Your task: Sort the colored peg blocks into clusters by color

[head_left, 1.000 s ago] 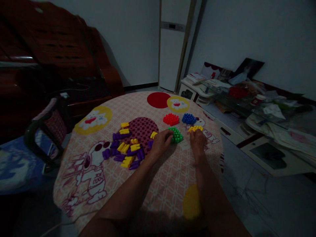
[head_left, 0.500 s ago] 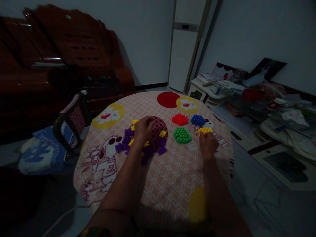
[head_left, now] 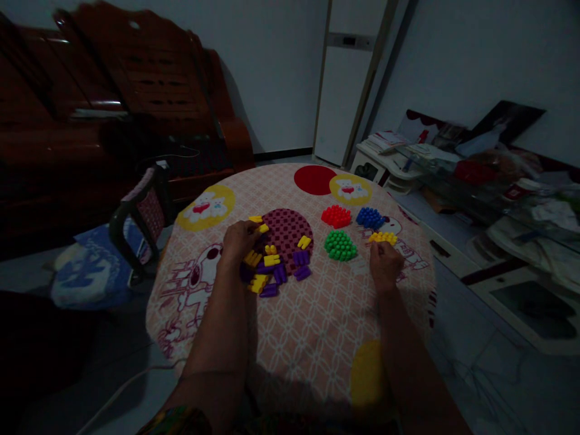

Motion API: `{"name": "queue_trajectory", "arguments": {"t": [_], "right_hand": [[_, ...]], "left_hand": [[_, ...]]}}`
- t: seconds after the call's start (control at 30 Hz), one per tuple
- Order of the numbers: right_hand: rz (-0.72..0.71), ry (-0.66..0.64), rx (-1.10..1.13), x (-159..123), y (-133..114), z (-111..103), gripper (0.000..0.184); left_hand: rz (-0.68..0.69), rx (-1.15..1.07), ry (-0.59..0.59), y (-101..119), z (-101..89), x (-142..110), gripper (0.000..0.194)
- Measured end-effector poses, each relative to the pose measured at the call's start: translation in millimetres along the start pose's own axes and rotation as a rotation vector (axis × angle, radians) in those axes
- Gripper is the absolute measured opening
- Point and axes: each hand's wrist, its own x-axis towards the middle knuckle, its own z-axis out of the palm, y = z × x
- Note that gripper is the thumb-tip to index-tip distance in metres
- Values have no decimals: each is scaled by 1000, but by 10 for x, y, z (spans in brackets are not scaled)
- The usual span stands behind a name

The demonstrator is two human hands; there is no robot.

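Note:
My left hand (head_left: pixel 239 243) reaches into the loose pile at the left of the table, its fingertips closed on a yellow toy building block (head_left: pixel 263 228). Around and below it lie several more yellow blocks (head_left: pixel 272 260) and purple blocks (head_left: pixel 269 290). My right hand (head_left: pixel 386 263) is closed at the near edge of a yellow block cluster (head_left: pixel 383 237), thumb and fingers pinched against it. Beyond and left of that hand sit a green cluster (head_left: pixel 339 245), a red cluster (head_left: pixel 336 216) and a blue cluster (head_left: pixel 370 218), each covered in round knobs.
A patterned cloth (head_left: pixel 308 338) covers the round table. A chair (head_left: pixel 140 220) stands at its left edge, with a wooden sofa (head_left: pixel 158 78) behind. To the right, a low cabinet (head_left: pixel 457 254) carries papers and clutter.
My left hand has moved left and lower over the pile, uncovering yellow and purple blocks, and now pinches a yellow block. My right hand stays at the yellow cluster. The view has shifted slightly.

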Motion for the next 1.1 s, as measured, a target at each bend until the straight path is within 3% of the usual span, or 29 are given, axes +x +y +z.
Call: {"name": "queue_trajectory", "arguments": {"t": [0.3, 0.53, 0.7, 0.83, 0.9, 1.0, 1.1], "right_hand": [[-11, 12, 74, -21, 14, -5, 31], [5, -27, 115, -13, -35, -13, 32], [53, -75, 156, -9, -125, -51, 32], [35, -123, 390, -10, -313, -160, 33], [68, -205, 612, -29, -479, -233, 31], [153, -434, 982, -70, -739, -317, 26], [198, -650, 1167, -91, -872, -346, 30]], "left_hand": [[-57, -44, -18, 4, -208, -47, 36], [69, 48, -311, -87, -296, -150, 22], [101, -62, -267, -69, -318, -187, 20], [127, -379, -77, 212, -412, -245, 32], [170, -593, -53, 467, -358, -314, 38], [268, -838, -164, 894, -97, -464, 38], [390, -882, -185, 1219, 225, -617, 26]]}}
